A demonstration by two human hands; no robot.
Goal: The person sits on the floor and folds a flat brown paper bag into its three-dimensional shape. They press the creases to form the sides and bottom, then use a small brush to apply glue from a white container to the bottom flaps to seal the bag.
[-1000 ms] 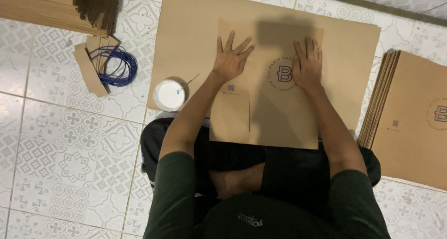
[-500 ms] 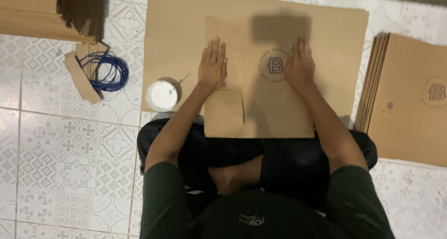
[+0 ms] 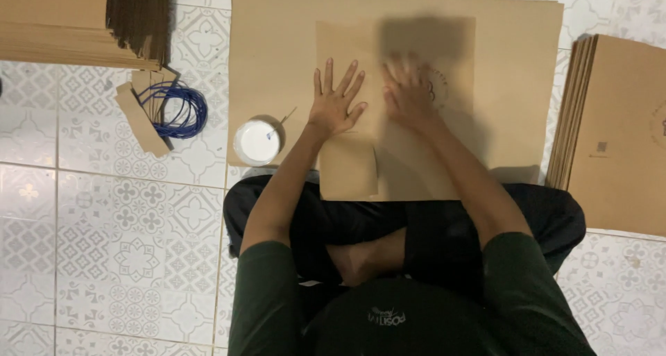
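A flat brown paper bag (image 3: 416, 155) with a round printed mark lies on a large brown cardboard sheet (image 3: 277, 64) on the tiled floor in front of my crossed legs. My left hand (image 3: 336, 99) rests flat on the bag's left part, fingers spread. My right hand (image 3: 409, 92) presses flat on the middle of the bag, blurred by motion, next to the printed mark. Neither hand holds anything.
A small white tub (image 3: 257, 142) with a stick in it stands at the sheet's left edge. A blue coil of cord (image 3: 177, 109) and cardboard strips (image 3: 142, 120) lie left of it. Stacks of brown bags sit at the top left (image 3: 69, 23) and right (image 3: 617, 134).
My right hand slid left across the bag, from over the printed mark toward its middle. The left hand spread its fingers and stayed on the left part.
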